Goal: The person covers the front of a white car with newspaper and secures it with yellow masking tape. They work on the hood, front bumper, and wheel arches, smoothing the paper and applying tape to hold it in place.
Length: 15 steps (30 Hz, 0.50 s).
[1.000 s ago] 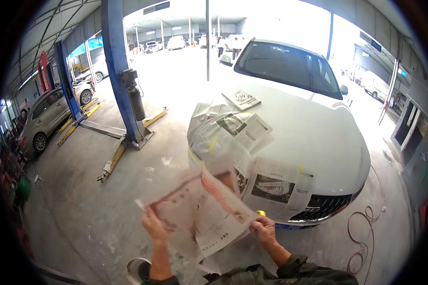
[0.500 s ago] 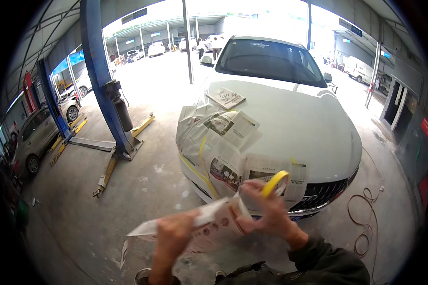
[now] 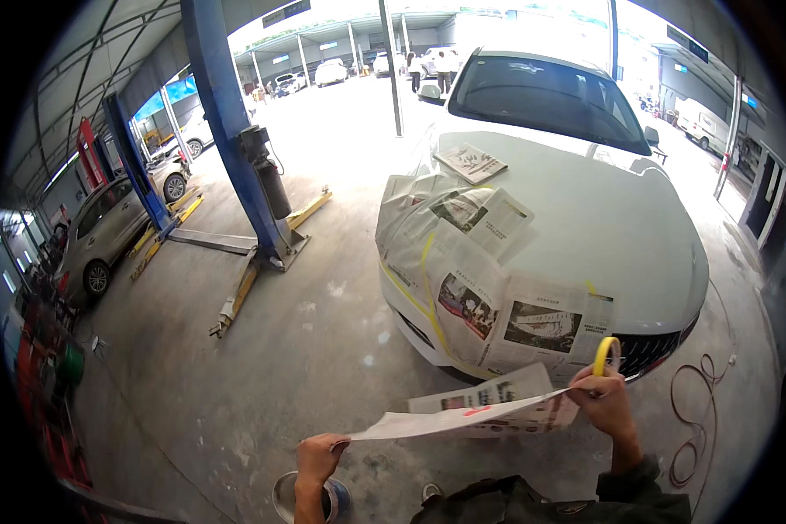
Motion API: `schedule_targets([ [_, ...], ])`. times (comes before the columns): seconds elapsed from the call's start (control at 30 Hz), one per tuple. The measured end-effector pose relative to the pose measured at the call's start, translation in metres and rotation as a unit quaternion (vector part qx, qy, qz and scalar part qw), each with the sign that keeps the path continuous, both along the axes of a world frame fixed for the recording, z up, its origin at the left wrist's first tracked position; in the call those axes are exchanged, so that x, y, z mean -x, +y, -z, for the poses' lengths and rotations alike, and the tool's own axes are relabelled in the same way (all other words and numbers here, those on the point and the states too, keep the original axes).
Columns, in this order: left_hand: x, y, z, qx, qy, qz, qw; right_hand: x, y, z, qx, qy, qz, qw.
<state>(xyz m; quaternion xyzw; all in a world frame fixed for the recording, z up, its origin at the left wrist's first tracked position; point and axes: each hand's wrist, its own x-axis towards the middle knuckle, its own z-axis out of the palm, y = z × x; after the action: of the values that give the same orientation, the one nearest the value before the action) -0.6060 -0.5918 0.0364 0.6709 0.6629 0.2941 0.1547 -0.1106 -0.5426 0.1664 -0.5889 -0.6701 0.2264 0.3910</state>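
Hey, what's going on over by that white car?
A person holds a loose newspaper between the left hand and right hand, in front of the white car. The right hand also holds a roll of yellow tape. More newspaper pages, with yellow tape strips, cover one front corner, and a folded newspaper lies on the hood.

Room btwn white car [image 3: 603,227] & lift post [image 3: 223,105], bucket [image 3: 341,501] nr L hand [image 3: 320,456]

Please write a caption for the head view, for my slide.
Left hand and right hand hold out a newspaper before a white car partly covered with newspaper sheets.
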Motion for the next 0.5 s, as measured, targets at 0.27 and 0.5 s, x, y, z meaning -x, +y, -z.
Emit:
schedule_targets([
  [0.27, -0.078, 0.023, 0.025, -0.030, -0.095, 0.072, 0.992, -0.006, -0.021, 0.039, -0.092, -0.191, 0.175, 0.961],
  [0.5, -0.252, 0.051, -0.014, -0.093, -0.139, 0.283, 0.944, 0.032, -0.016, 0.078, -0.046, -0.187, -0.147, 0.970],
])
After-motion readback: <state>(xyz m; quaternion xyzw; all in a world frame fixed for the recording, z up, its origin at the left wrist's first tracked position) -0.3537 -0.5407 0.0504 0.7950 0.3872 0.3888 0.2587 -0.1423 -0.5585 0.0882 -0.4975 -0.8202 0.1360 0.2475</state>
